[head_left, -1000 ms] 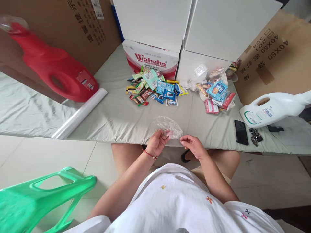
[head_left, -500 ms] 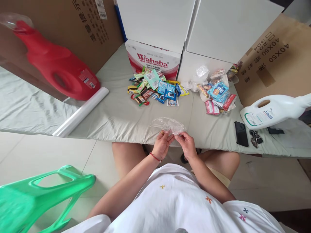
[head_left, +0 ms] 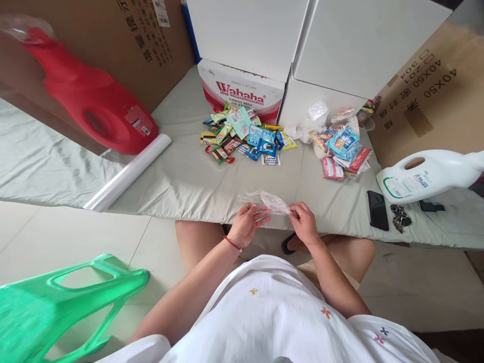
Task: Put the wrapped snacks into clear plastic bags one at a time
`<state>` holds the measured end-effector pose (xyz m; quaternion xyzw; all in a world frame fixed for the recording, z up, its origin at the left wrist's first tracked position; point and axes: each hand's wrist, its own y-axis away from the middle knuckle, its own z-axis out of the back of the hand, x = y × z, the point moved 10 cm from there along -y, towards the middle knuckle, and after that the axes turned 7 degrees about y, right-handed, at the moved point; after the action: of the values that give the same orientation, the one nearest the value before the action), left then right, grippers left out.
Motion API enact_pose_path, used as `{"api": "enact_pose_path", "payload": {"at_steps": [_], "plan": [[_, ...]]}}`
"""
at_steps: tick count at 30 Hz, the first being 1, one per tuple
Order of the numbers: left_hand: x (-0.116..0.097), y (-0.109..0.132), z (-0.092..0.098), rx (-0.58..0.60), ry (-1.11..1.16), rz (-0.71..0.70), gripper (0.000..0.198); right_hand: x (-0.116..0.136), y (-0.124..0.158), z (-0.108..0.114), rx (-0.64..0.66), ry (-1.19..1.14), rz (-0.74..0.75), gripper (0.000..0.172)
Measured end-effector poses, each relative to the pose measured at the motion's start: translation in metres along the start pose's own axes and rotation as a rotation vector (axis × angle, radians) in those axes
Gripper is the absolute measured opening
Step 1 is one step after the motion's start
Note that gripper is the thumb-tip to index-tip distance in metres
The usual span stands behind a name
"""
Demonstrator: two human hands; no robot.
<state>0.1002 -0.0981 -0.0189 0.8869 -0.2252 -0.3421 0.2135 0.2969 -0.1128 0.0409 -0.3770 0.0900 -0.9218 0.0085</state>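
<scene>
A crumpled clear plastic bag (head_left: 275,202) stretches between my two hands, just above the front edge of the cloth-covered surface (head_left: 196,186). My left hand (head_left: 245,222), with a red cord bracelet at the wrist, is closed on the bag's left part. At its right end, the fingertips of my right hand (head_left: 303,222) pinch the plastic. Beyond my hands lies a pile of small wrapped snacks (head_left: 242,133). More snack packets (head_left: 344,146) are heaped to the right, with crumpled clear plastic (head_left: 315,117) beside them.
A red jug (head_left: 98,106) and a white plastic roll (head_left: 128,171) lie left. On the right are a white detergent bottle (head_left: 419,176), a black phone (head_left: 377,209) and keys (head_left: 401,218). Boxes, including a Wahaha carton (head_left: 242,93), line the back. A green stool (head_left: 79,302) stands lower left.
My hands have moved apart, the right one to the right and the left one slightly left. The plastic bag is now pulled out lengthwise between them.
</scene>
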Motion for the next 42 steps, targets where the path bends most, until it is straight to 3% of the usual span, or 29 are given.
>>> {"api": "enact_pose_path", "payload": {"at_steps": [5,14,21,26,28,30,31,34,36,39,42], "plan": [[-0.003,0.007,0.004,0.013,-0.011,0.048,0.022,-0.011,0.000,0.015,-0.050,0.085,0.022,0.019],[-0.008,0.016,0.008,0.108,0.000,0.150,0.023,-0.014,-0.004,0.024,-0.016,0.038,0.008,0.021],[-0.009,0.016,0.020,0.096,-0.001,0.272,0.015,-0.024,-0.001,0.009,0.131,-0.206,-0.100,0.027],[-0.001,0.016,0.017,0.068,-0.027,0.310,0.016,-0.015,0.011,-0.021,0.323,-0.647,-0.250,0.065],[0.003,0.017,0.016,0.069,-0.073,0.307,0.023,-0.015,0.010,-0.025,0.277,-0.656,-0.299,0.053],[-0.001,0.016,0.021,0.034,-0.180,0.224,0.033,-0.021,0.006,-0.024,0.186,-0.608,-0.349,0.042],[-0.010,0.016,0.025,-0.010,-0.250,0.117,0.036,-0.023,0.004,-0.023,0.156,-0.594,-0.367,0.042],[-0.059,0.032,0.027,-0.164,-0.470,-0.401,0.034,-0.024,0.001,-0.024,0.141,-0.578,-0.388,0.044],[-0.076,0.051,0.010,-0.136,-0.608,-0.667,0.040,-0.023,0.001,-0.024,0.156,-0.549,-0.399,0.045],[-0.064,0.060,-0.029,0.082,-0.801,-0.762,0.054,-0.018,0.002,-0.027,0.176,-0.532,-0.418,0.045],[-0.048,0.052,-0.048,0.178,-0.907,-0.735,0.032,-0.010,0.003,-0.028,0.175,-0.586,-0.416,0.043]]}}
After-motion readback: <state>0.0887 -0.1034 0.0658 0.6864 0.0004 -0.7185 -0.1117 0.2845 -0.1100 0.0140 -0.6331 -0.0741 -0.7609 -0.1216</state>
